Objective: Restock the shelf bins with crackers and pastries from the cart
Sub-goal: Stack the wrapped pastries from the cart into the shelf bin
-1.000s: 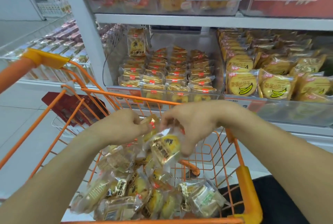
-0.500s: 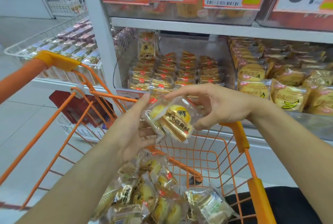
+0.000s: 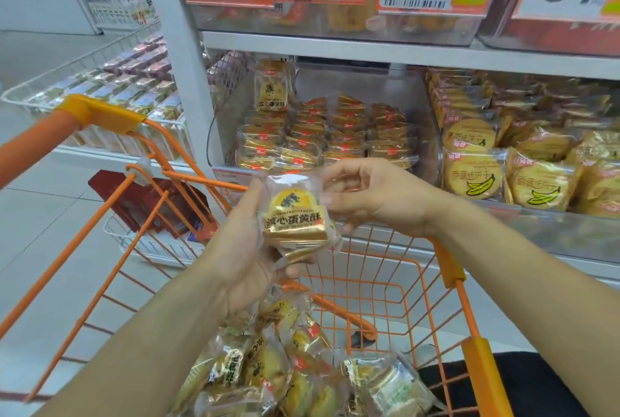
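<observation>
A single head-worn wide-angle camera is looking forward and down over both forearms, sitting close above the cart (image 3: 449,269) and taking in its heap of packets below, while facing the shelf bins (image 3: 385,145) straight ahead at near range.

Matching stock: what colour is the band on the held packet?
Gold, with dark characters, on the packet; head view.
</observation>
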